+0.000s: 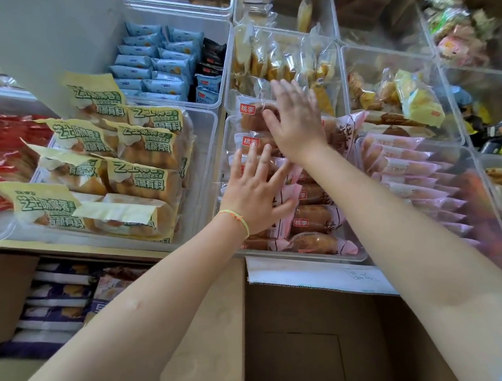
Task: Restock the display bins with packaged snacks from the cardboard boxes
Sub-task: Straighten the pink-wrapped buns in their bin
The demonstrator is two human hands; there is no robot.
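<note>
Scene: A person leans over a desk (104, 250) of clear display bins, both hands flat on a pile of pink-wrapped bread packs (315, 218).
Left hand (254, 194): Fingers spread and straight, pressing the near packs down; its grip is released, nothing held.
Right hand (294, 120): Farther back on the same pile, fingers extended, grip likewise released.
Task's thing: The bread packs lie heaped in the clear bin (279, 255) at the desk's front edge, directly above the open cardboard box (310, 351).
Progress: That box looks emptied, its bare bottom showing; this bin looks full, so what remains here seems only levelling.
Left to do: A second box (8, 293) at lower left holds purple packs, apparently unstocked.
Surface: Neighbouring bins carry yellow-green bread bags (139, 157), blue packets (156, 68) and pink sachets (413, 171).
Room: More cartons and loose snacks crowd the upper right.
</note>
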